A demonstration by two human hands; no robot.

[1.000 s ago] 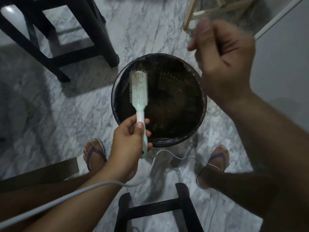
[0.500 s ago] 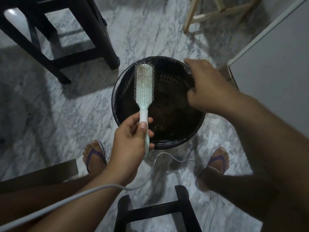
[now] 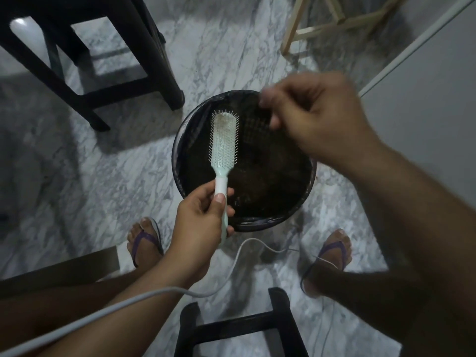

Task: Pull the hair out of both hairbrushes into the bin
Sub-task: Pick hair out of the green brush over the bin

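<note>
A pale green hairbrush [image 3: 222,140] with white bristles is held upright over a round black bin [image 3: 180,176] on the marble floor. My left hand [image 3: 203,222] grips its handle from below. My right hand [image 3: 316,119] hovers over the bin's far right rim, fingers curled and pinched together; it is blurred, and whether any hair sits between the fingertips cannot be made out. A little dark residue shows near the brush's tip. Only one hairbrush is in view.
A dark stool [image 3: 85,63] stands at the far left, a light wooden frame [image 3: 322,24] at the far right, and another dark stool [image 3: 231,323] near my knees. A white cable [image 3: 239,256] trails across the floor between my sandalled feet. A pale panel [image 3: 432,86] borders the right.
My right hand came down from high above the bin to its right rim, then lifted slightly with fingers pinched. The brush shifted a little right and tilted over the bin.
</note>
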